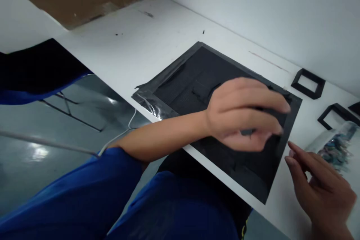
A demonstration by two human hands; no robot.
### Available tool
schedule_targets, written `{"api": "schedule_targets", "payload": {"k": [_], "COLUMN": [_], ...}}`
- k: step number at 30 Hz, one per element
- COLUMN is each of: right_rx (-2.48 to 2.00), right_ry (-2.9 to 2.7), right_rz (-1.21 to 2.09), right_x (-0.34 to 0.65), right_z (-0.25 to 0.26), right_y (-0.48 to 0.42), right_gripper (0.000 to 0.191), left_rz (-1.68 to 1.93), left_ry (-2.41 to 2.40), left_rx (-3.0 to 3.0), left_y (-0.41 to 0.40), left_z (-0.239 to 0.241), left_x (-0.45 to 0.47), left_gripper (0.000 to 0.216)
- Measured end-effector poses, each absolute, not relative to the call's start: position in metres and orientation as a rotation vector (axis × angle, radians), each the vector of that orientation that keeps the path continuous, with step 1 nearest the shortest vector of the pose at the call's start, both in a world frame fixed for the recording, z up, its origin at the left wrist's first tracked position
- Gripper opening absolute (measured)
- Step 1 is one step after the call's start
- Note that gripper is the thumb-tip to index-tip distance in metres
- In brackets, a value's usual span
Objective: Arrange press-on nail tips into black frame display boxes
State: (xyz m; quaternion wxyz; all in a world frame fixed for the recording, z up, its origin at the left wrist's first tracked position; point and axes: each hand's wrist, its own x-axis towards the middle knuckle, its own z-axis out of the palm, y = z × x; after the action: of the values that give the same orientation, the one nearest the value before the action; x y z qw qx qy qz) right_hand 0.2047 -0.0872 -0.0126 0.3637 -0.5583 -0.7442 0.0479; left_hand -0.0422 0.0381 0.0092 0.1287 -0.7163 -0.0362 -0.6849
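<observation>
The left hand (pixel 244 114) hangs over the mat (pixel 197 82) on the desk (pixel 165 26), fingers loosely curled and blurred — I cannot tell if it grips anything. The right hand (pixel 323 187), near right, brings thumb and forefinger nearly together — contents unclear — just beside the bag (pixel 336 150). Black frames (pixel 306 92) lie farther off.

The mat (pixel 222 63) is black with faint fine lines, its tape border (pixel 153 105) glossy dark grey. Under the mat, the counter (pixel 168 30) is white; beside it, the frames (pixel 303 90) are black.
</observation>
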Motion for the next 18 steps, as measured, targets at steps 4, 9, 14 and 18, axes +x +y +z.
{"api": "schedule_targets", "payload": {"k": [4,9,14,18], "right_rx": [-1.361,-1.527,-1.607,-1.62], "right_ry": [-2.103,-2.245,-2.17,-2.106], "right_rz": [0.144,0.193,0.341,0.325], "right_x": [0.19,0.164,0.159,0.156], "right_z": [-0.006,-0.003,-0.031,-0.041], "right_y": [-0.059,-0.023,-0.008,-0.011], "right_gripper": [0.033,0.033,0.042,0.042], "left_rz": [-2.044,-2.1,-2.087,-1.963], "left_ry": [-0.409,-0.45,-0.583,-0.664], "left_rx": [-2.035,-2.074,-2.218,-2.416], "left_y": [0.06,0.071,0.074,0.075], "left_z": [0.002,-0.012,-0.02,-0.026], "left_x": [-0.051,-0.055,-0.053,-0.053], "left_gripper": [0.008,0.005,0.007,0.007]}}
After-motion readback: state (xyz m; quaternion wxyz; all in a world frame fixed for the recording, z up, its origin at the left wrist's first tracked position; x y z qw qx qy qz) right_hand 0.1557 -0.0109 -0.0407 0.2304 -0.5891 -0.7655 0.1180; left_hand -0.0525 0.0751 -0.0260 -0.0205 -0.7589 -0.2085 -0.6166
